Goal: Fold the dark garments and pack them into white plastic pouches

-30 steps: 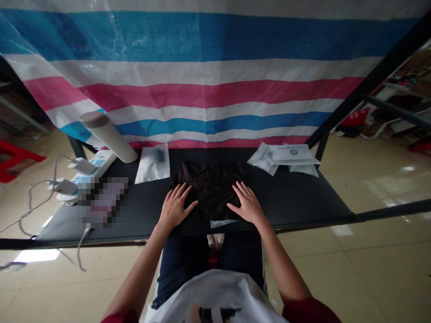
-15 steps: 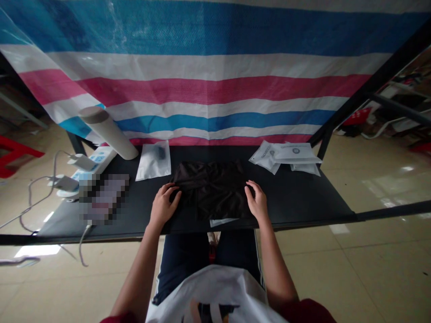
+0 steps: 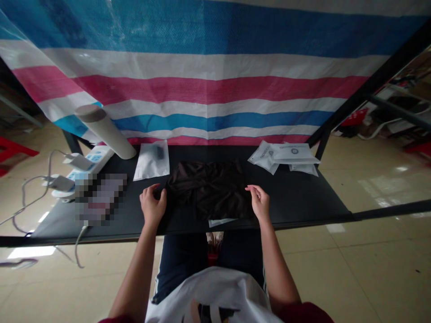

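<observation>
A black piece of cloth (image 3: 218, 188), thin and wrinkled, lies spread on the dark table in front of me. Its exact kind is hard to make out. At its left side is my left hand (image 3: 153, 205), open, with the thumb apart from the fingers and a narrow gap to the cloth. My right hand (image 3: 260, 204) is at the cloth's right edge, thumb and fingertips drawn together in a pinch on that edge. From under the cloth's front edge a strip of a whitish bag (image 3: 220, 222) shows.
A frosted pouch (image 3: 152, 160) with something dark inside lies behind my left hand. White printed packets (image 3: 292, 154) are piled back right. On the left are a bottle (image 3: 109, 134), a power strip (image 3: 96, 159) and a blurred phone (image 3: 103, 197) with cable. Striped sheeting (image 3: 208, 89) hangs behind.
My left hand has moved left, away from the cloth, and the cloth's left part reaches further left. The fingers of my right hand have drawn closer together.
</observation>
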Tool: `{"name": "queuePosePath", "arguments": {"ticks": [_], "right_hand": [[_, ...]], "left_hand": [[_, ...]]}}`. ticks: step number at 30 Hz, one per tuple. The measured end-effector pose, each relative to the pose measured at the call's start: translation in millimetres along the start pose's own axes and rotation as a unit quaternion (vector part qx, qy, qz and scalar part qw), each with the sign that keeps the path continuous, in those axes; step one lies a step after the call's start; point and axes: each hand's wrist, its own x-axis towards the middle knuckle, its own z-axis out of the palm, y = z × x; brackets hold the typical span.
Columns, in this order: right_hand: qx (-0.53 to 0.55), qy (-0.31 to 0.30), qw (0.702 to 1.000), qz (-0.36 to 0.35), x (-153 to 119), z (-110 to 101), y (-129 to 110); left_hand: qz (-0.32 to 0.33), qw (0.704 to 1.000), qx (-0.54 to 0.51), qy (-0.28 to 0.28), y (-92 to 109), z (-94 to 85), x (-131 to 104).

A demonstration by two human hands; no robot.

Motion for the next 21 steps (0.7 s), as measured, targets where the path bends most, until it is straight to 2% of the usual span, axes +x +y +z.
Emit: {"name": "queuePosePath", "arguments": {"ticks": [3, 7, 10, 13, 16, 18, 21], "right_hand": [[0.013, 0.004, 1.0, 0.005, 0, 0, 1], [0.009, -0.02, 1.0, 0.006, -1, 0, -3], [0.001, -0.03, 1.0, 0.005, -1, 0, -5], [0.002, -0.031, 1.0, 0.006, -1, 0, -5], [0.01, -0.036, 0.999, 0.003, -2, 0, -5], [0.015, -0.043, 0.999, 0.002, -2, 0, -6], [0.014, -0.046, 0.999, 0.008, -2, 0, -7]], "left_hand": [[0.008, 0.998, 0.056, -0.018, 7, -0.2, -1], [-0.025, 0.989, 0.133, -0.055, 14, -0.3, -4], [-0.018, 0.986, 0.14, -0.087, 13, -0.8, -1], [-0.011, 0.995, 0.043, -0.093, 10, -0.9, 9], [-0.043, 0.982, -0.163, -0.089, 19, 0.8, 22], [-0.055, 0.958, -0.267, -0.094, 38, 4.2, 28], [-0.012, 0.94, -0.318, -0.12, 83, 14.5, 26]]}}
